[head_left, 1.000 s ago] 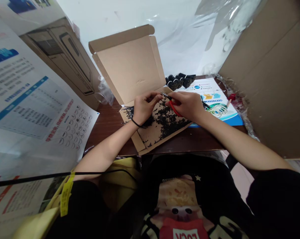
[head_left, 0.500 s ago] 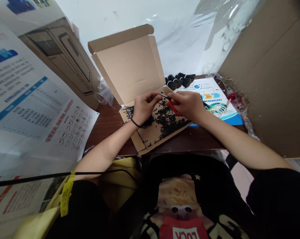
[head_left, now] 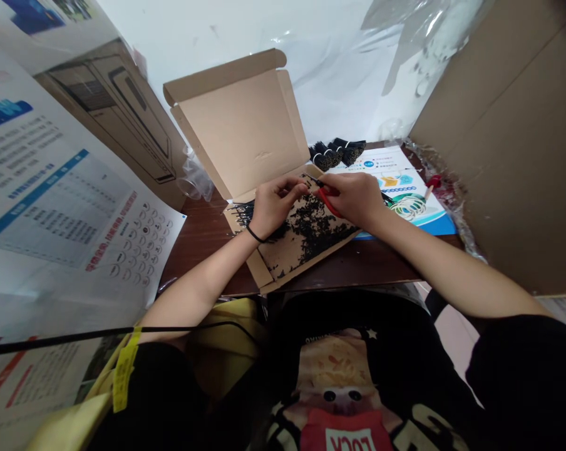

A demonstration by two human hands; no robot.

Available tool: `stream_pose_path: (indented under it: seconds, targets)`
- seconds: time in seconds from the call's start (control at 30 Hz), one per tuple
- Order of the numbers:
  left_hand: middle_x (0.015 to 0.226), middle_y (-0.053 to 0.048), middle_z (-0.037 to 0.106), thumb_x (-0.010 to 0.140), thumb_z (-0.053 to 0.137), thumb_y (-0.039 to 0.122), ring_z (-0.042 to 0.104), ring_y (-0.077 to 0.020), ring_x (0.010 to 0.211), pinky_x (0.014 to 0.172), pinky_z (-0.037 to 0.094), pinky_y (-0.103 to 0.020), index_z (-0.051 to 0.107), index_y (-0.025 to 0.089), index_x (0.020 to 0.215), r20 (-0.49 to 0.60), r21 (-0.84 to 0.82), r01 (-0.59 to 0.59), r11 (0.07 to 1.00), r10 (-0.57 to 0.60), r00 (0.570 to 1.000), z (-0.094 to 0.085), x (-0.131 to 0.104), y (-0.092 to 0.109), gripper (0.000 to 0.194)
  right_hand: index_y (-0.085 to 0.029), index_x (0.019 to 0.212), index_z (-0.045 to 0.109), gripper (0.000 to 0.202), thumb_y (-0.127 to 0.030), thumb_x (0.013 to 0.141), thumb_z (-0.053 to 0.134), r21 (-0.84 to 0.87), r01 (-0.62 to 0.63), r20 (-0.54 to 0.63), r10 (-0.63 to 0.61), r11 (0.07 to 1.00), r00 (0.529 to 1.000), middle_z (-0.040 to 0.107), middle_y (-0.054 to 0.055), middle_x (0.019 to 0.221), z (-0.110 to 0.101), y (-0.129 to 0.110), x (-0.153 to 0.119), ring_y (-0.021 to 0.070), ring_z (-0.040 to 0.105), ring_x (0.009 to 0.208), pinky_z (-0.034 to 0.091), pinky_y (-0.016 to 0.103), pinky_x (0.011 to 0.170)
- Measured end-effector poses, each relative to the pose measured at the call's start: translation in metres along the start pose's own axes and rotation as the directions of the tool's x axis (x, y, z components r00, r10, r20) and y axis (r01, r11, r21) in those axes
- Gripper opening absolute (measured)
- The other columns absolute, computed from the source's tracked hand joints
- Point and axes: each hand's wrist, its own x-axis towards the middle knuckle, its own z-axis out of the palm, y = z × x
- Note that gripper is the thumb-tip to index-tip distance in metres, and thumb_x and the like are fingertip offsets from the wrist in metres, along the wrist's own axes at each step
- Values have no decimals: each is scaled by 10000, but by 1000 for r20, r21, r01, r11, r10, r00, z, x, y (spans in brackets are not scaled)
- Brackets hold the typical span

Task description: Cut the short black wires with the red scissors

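My right hand (head_left: 355, 195) is closed around scissors (head_left: 329, 203) with red handles, their blades pointing up and left. Close beside the blades, my left hand (head_left: 274, 205) is pinched, thumb against forefinger; whatever lies between the fingertips is too small to make out. Both hands are over an open cardboard box (head_left: 271, 258), its lid raised at the back. Many small black scraps (head_left: 313, 228) lie scattered on the box floor. Thin black strands with shiny ends (head_left: 240, 214) stick out over the box's left edge, partly hidden behind my left hand and wrist.
Tied bundles of black strands (head_left: 335, 154) lie behind the box. To the right are a printed sheet (head_left: 440, 219) and a coil of pale bands (head_left: 409, 205). Clear plastic cups (head_left: 193, 181) rest at the left. Cardboard (head_left: 503, 163) and a hanging printed poster (head_left: 76, 207) flank the dark table (head_left: 198, 220).
My left fingertips have come slightly apart from the scissor blades, which now point more upward. The view has shifted a little; the box and bundles have stayed in place.
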Motion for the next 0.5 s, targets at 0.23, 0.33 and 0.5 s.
stream_pose_path:
  seconds: [0.23,0.33,0.5]
  targets:
    - [778,-52,707,874,537,460,667,-101,690,678,543,-252,576,166,913,53,-145,23,989,-16,998,2,-2,4,300,-206,927,685,296,-437,803,547,325,-72,-28,86,943,996,674,24,695,-5,-2,3,139,565,611,361,264,582]
    - [795,-55,704,900,472,487,677,-108,736,717,548,-269,540,174,938,48,-162,8,987,-1,999,2,-1,6,322,-188,903,676,302,-442,756,606,502,-109,17,117,858,993,676,20,703,-6,-1,4,132,567,620,397,263,592]
    - [880,-52,682,863,560,444,644,-117,831,767,527,-272,606,179,865,57,-54,-103,993,106,993,0,0,7,269,-184,941,600,361,-468,724,647,785,-187,221,16,591,975,659,1,700,-4,-4,5,119,572,591,441,266,566]
